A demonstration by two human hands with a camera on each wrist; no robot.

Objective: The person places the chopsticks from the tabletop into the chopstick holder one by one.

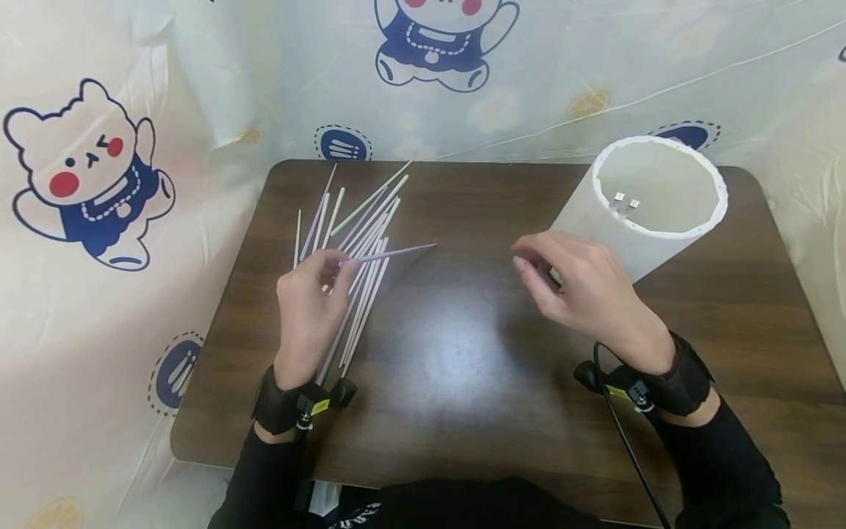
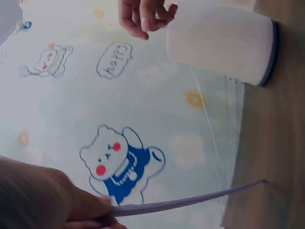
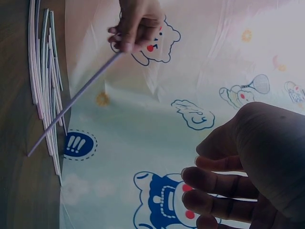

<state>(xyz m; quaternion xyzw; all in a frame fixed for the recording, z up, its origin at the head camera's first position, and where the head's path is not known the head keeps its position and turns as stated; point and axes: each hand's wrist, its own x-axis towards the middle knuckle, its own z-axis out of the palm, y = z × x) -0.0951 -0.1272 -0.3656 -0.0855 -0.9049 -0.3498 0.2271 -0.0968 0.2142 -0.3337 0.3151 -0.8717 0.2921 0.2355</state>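
Note:
A thin light-purple stick [image 1: 405, 251] is pinched between the thumb and fingers of my left hand [image 1: 311, 305], its free end pointing to the right. In the left wrist view the same stick [image 2: 186, 203] slants out over the table. Beneath and beyond that hand lies a loose pile of white, purple and pale-green sticks [image 1: 365, 308]. My right hand [image 1: 584, 286], fingers loosely bent and holding nothing, is in front of a white cylindrical container [image 1: 644, 253]. Two small white square pieces [image 1: 626, 200] show inside the container's mouth. Part of its lower wall is hidden by the right hand.
The brown wooden table [image 1: 463, 411] has rounded corners. A patterned curtain [image 1: 264, 66] hangs behind and along its sides. A black cable [image 1: 628, 441] runs from the right wrist camera down past the table's front edge.

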